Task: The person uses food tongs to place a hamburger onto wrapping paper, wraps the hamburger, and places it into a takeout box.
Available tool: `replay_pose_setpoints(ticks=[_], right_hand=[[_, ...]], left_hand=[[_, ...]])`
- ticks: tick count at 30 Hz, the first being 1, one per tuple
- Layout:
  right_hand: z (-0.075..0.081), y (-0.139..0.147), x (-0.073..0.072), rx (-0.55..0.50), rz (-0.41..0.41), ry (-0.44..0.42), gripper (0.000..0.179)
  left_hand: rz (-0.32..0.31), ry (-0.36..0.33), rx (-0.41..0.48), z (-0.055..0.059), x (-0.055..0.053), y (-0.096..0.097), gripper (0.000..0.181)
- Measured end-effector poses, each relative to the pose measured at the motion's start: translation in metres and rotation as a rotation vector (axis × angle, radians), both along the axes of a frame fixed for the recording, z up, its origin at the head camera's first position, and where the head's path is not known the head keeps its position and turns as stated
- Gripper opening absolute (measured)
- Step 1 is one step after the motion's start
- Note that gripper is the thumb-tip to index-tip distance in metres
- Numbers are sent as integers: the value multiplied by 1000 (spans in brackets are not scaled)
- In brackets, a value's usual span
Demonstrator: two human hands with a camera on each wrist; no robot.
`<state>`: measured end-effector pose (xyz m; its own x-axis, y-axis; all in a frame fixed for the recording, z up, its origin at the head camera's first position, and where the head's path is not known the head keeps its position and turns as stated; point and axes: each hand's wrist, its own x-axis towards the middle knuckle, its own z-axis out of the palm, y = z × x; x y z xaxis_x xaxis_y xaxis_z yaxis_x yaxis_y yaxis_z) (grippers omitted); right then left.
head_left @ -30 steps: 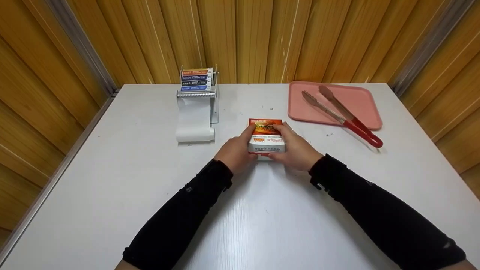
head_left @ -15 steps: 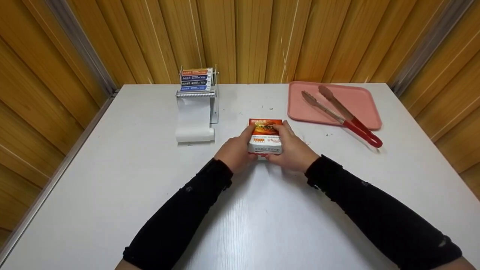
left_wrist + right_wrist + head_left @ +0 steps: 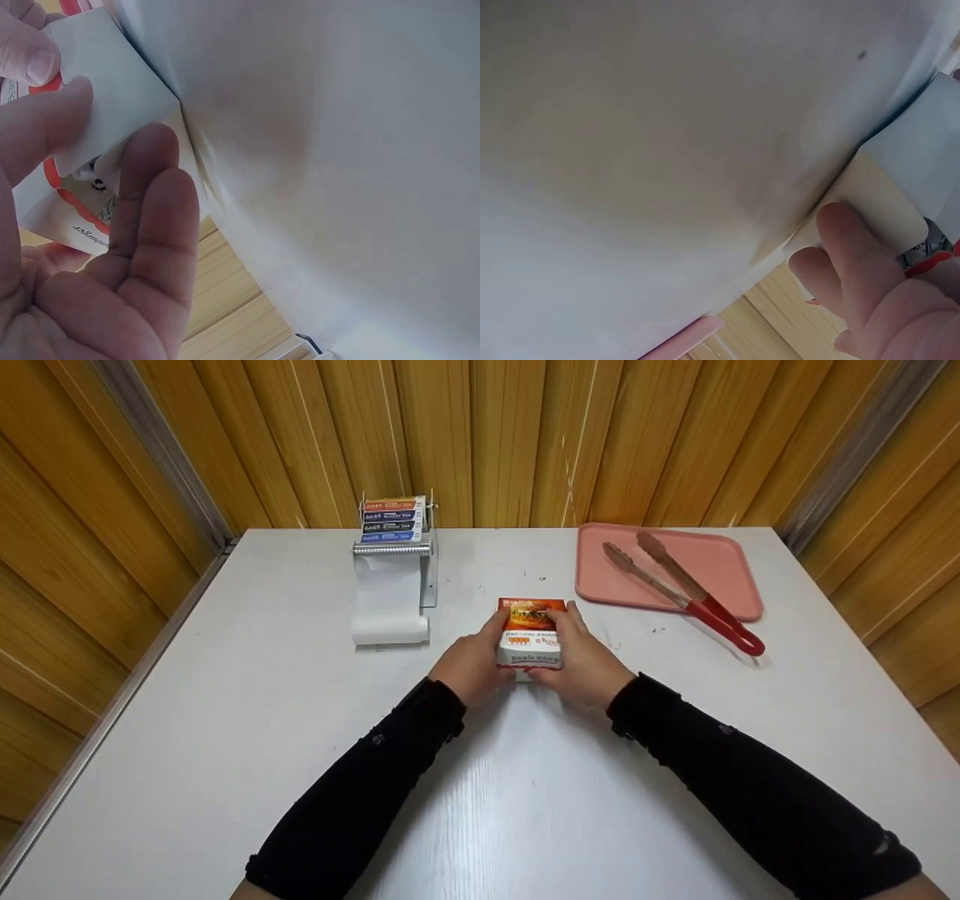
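A red and white burger box (image 3: 532,640) with a burger picture stands on the white table, between the hands. My left hand (image 3: 469,669) grips its left side, thumb at the near front face. Its other fingers bend along the side in the left wrist view, where a pale front flap (image 3: 120,97) shows and a dark gap lies behind the flap. On the right side my right hand (image 3: 591,666) holds the box, thumb at the front and index finger over the top edge. A pale side flap (image 3: 881,199) sits beside the right fingers (image 3: 847,232) in the right wrist view.
Back left stands a metal dispenser (image 3: 394,547) with several coloured label strips, a white paper roll (image 3: 390,628) hanging in front. A pink tray (image 3: 720,559) at the back right bears red-handled tongs (image 3: 705,611) that jut over its near edge. Small scraps (image 3: 541,577) dot the table.
My right hand and forearm have shifted slightly left, the thumb sliding inward along the box front. The left hand and the box stay in place.
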<state>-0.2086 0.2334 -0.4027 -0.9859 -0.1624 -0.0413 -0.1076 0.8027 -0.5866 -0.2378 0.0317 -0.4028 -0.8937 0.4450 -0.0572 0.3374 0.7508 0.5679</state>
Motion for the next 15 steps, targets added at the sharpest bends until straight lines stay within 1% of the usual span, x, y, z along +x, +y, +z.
replay_pose_setpoints(ticks=[6, 8, 15], right_hand=[[1, -2, 0, -21, -16, -17, 96], [1, -3, 1, -12, -22, -16, 96], [4, -8, 4, 91, -45, -29, 98]], left_hand=[[0, -2, -5, 0, 0, 0, 98], [3, -4, -8, 0, 0, 1, 98], [16, 6, -15, 0, 0, 3, 96]])
